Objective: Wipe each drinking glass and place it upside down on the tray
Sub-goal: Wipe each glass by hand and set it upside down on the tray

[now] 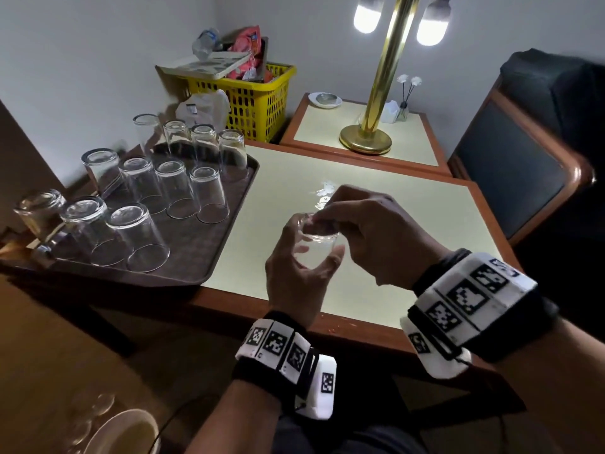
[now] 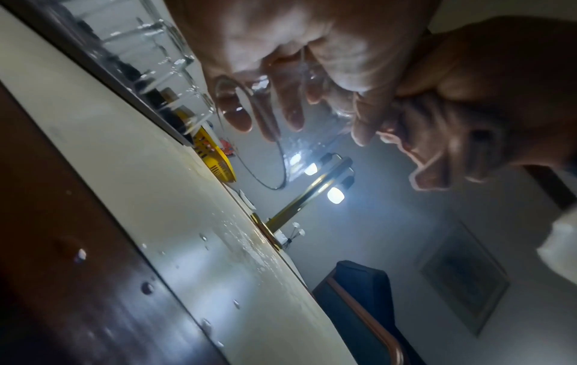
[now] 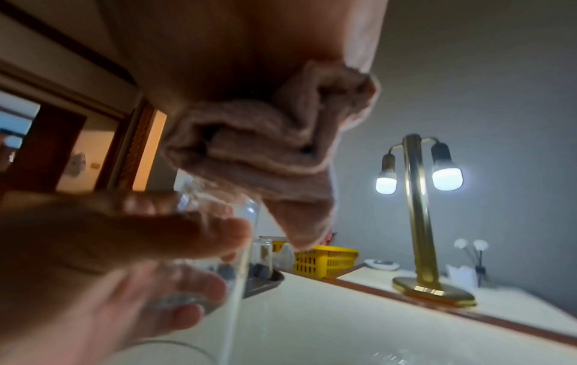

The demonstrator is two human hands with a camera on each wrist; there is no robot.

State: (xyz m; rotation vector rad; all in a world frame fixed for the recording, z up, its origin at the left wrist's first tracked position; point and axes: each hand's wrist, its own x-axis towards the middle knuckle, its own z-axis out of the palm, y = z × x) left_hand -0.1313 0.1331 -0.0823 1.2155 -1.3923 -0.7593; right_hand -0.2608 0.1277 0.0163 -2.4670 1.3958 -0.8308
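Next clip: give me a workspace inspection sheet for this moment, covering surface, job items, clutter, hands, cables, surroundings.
Surface: cream-topped wooden table, water droplets on it.
Job's things: clear drinking glass held above the table; pinkish terry cloth at its mouth; brown plastic tray carrying upturned clear glasses.
Clutter: yellow plastic basket stuffed with packets.
Hands: left hand grips the glass; right hand holds the cloth.
Cables: thin dark cable near the lap.
Surroundings: brass two-bulb lamp, dark upholstered chair, reed diffuser.
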